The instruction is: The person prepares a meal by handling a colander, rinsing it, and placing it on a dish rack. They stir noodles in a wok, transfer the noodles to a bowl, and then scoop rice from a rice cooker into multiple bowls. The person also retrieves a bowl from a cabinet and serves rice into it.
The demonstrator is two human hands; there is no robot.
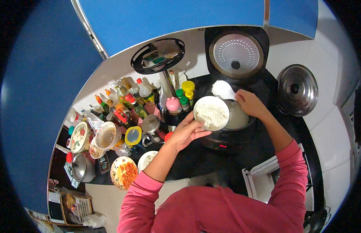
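My left hand (190, 131) grips a white bowl (212, 113) by its rim and underside, tilted towards me. White cooked rice (212, 115) lies in it. In my right hand (250, 103) is a white rice paddle (224, 89), its broad end raised just beyond the bowl's far rim. White stuff, apparently rice, clings to the paddle's end. Beneath both hands stands a black rice cooker (224, 141) with a lit red display. Its lid (237, 54) is swung up at the back. Part of the inner pot (238, 115) shows, with pale contents; the bowl hides the rest.
Left of the cooker, a turning rack (157, 56) holds spice jars below and packets above. Several sauce bottles (145, 90) crowd the counter. A floral plate of orange food (124, 173) and another white bowl (147, 160) sit near the front edge. A steel lid (297, 90) leans at right.
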